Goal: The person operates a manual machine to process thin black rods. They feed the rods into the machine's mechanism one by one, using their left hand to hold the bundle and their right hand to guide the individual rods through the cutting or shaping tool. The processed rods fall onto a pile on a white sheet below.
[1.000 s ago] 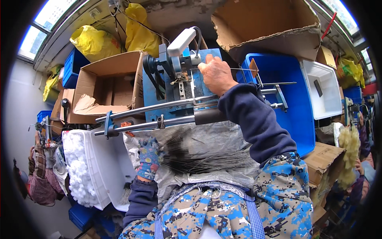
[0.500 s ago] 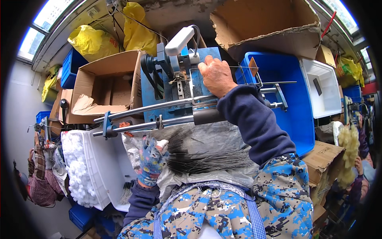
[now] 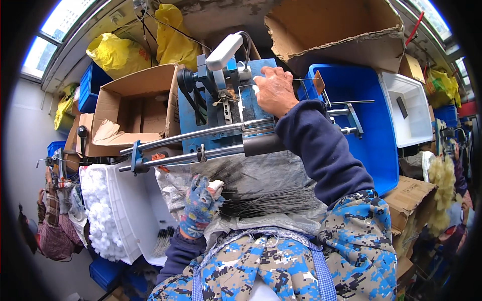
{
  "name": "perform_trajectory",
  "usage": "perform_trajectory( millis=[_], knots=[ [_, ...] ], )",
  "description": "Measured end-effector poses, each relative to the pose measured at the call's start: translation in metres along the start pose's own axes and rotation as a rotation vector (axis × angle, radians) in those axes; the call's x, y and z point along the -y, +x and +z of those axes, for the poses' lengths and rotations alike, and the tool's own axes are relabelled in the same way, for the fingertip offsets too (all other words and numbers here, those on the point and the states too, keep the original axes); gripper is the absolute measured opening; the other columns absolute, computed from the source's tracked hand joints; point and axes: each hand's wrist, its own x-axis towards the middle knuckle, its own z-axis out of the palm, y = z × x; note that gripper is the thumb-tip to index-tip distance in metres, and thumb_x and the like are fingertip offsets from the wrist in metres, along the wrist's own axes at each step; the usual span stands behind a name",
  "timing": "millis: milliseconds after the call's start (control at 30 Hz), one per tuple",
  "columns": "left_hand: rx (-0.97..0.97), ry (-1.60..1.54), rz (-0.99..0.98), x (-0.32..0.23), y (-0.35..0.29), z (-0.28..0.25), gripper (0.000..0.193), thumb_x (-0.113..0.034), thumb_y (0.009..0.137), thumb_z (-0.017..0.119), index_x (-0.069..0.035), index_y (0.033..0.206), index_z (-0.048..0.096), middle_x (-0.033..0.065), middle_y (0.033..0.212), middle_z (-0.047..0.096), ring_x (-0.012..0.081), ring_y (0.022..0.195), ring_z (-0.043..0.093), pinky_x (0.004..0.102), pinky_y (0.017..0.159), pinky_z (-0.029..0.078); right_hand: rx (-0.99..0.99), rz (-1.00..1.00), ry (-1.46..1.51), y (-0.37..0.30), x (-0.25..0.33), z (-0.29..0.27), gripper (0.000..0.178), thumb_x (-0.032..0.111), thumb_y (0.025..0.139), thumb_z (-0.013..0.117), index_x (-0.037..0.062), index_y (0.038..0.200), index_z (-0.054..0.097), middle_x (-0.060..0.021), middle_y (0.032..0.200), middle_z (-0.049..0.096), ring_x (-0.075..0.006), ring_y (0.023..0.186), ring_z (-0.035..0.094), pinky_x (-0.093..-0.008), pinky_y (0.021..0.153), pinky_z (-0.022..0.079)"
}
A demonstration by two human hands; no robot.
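My left hand (image 3: 201, 203), in a colourful patterned glove with pale fingertips, is at the left end of a loose heap of thin dark metal wires (image 3: 271, 202). Its fingers are bent together, and what lies between them is hidden. Bare, my right hand (image 3: 277, 91) rests over the right side of a blue bench machine (image 3: 261, 65). Those fingers curl beside a thin metal frame (image 3: 243, 108), and whatever they grip is covered by the hand. Two steel rods (image 3: 216, 129) cross the machine's front, with a dark cylinder (image 3: 263, 144) on the lower one.
To the left, a white crate (image 3: 120, 215) holds white tufts. An open cardboard box (image 3: 113, 100) stands beside the machine. On the right are a blue bin (image 3: 374, 145) and a white tray (image 3: 419, 120). Other people work at both sides.
My left hand has shifted right and slightly down against the wires. My right hand has moved slightly right, and its fingers have changed position.
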Motion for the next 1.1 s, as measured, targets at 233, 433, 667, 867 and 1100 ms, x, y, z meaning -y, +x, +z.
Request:
perform_trajectory(
  millis=[233,433,667,867,1100],
  knots=[
    [0.005,-0.177,-0.158,0.003,-0.009,0.001,0.031,0.0,0.068,0.065,-0.006,0.098,0.061,0.0129,0.081,0.059,0.0315,0.072,0.058,0.0377,0.063,0.046,0.062,-0.01,-0.038,-0.038,0.005,-0.022,0.054,0.032,0.074,0.066,-0.003,0.113,0.052,-0.018,0.121,0.036,-0.0312,0.111,0.037,-0.0442,0.085,0.035],
    [0.01,-0.167,-0.047,-0.005,0.002,0.007,0.036,0.006,0.068,0.061,-0.004,0.102,0.059,0.0119,0.089,0.06,0.0257,0.075,0.062,0.0329,0.062,0.048,0.047,0.019,0.024,-0.036,0.01,-0.011,0.058,0.032,0.075,0.066,-0.0051,0.116,0.048,-0.0166,0.108,0.041,-0.0297,0.097,0.048,-0.039,0.076,0.045],
    [0.009,-0.161,-0.119,-0.004,-0.012,0.0,0.039,0.008,0.066,0.059,-0.004,0.103,0.059,0.0112,0.085,0.06,0.0265,0.075,0.062,0.0329,0.061,0.047,0.041,-0.03,0.056,-0.024,0.053,0.007,0.062,0.033,0.078,0.062,-0.0094,0.118,0.041,-0.0194,0.099,0.049,-0.031,0.09,0.054,-0.0362,0.071,0.049],
    [0.075,-0.175,-0.15,-0.018,0.001,-0.003,0.04,0.005,0.065,0.063,-0.006,0.102,0.06,0.0119,0.084,0.061,0.0277,0.073,0.061,0.0346,0.062,0.047,0.068,-0.08,0.08,-0.019,0.066,0.015,0.064,0.032,0.078,0.062,-0.0124,0.118,0.039,-0.022,0.095,0.051,-0.0314,0.08,0.057,-0.036,0.069,0.049],
    [-0.02,-0.186,-0.343,0.009,-0.041,0.004,0.031,-0.006,0.071,0.064,-0.009,0.102,0.061,0.0145,0.088,0.06,0.0321,0.079,0.058,0.0389,0.068,0.046,0.219,-0.111,-0.095,-0.031,0.012,-0.033,0.043,0.023,0.073,0.066,-0.0059,0.102,0.053,-0.0174,0.099,0.047,-0.0295,0.091,0.051,-0.039,0.073,0.046]
  ],
)
